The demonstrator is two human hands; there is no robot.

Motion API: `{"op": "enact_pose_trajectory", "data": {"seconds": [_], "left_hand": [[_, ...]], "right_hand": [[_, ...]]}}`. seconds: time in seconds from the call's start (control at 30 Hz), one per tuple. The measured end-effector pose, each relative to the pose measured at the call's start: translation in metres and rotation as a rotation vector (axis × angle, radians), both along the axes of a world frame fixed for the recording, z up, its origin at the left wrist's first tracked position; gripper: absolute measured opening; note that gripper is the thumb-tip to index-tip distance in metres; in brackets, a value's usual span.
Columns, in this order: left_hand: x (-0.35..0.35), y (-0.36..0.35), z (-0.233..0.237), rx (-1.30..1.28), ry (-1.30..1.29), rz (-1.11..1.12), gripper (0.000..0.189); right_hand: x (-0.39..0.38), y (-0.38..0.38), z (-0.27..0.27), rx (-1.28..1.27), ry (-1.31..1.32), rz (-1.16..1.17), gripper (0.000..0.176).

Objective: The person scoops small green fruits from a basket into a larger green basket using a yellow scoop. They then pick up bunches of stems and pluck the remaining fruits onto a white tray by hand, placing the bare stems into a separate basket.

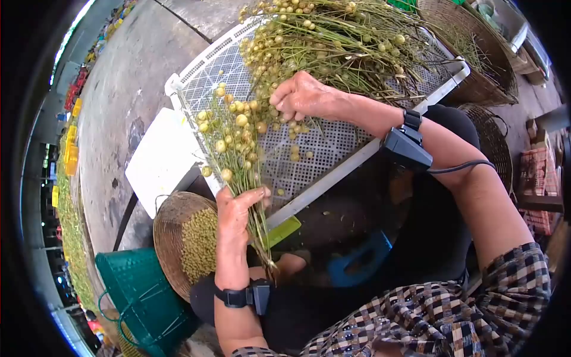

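My left hand (235, 217) is wrapped round the stems of a bunch of stalks (241, 152) with round yellow-green heads. The heads point up and away from me, over the near left part of a white perforated tray (333, 163). My right hand (300, 98) is above the tray with its fingers curled together; whatever they pinch is hidden. Beside and beyond that hand lies a large heap of similar stalks (339, 50) with round heads, spread across the far side of the tray. A few loose round heads (295, 153) rest on the tray's mesh.
Left of my left hand stands a wicker basket (169, 223) holding many small round heads, with a green plastic basket (140, 297) nearer me. A white box (159, 156) adjoins the tray. A blue plastic stool (360, 262) is below. Another wicker basket (470, 44) stands at the right.
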State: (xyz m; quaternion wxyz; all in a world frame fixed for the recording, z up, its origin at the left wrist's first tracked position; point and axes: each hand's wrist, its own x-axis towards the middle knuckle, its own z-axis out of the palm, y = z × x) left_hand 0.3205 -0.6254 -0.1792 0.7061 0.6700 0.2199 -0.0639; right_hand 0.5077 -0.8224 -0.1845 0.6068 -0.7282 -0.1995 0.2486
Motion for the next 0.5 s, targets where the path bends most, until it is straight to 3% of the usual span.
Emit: {"op": "enact_pose_trajectory", "data": {"seconds": [0.1,0.2,0.33,0.43,0.5], "left_hand": [[-0.007,-0.002,0.007,-0.001,-0.048,-0.018,0.022],[-0.009,-0.002,0.016,-0.053,-0.011,-0.166,0.023],[-0.01,-0.005,0.01,-0.174,-0.075,-0.175,0.026],[-0.011,-0.004,0.013,-0.181,-0.039,-0.214,0.026],[-0.011,-0.002,0.013,-0.186,0.002,-0.187,0.026]], "right_hand": [[0.001,-0.001,0.005,0.058,-0.041,0.033,0.047],[-0.001,0.006,0.01,0.168,0.095,0.036,0.062],[-0.01,0.018,0.008,0.234,0.068,0.096,0.066],[0.003,0.026,0.005,0.049,-0.329,0.149,0.052],[0.008,0.023,0.009,0.018,-0.358,0.151,0.048]]}}
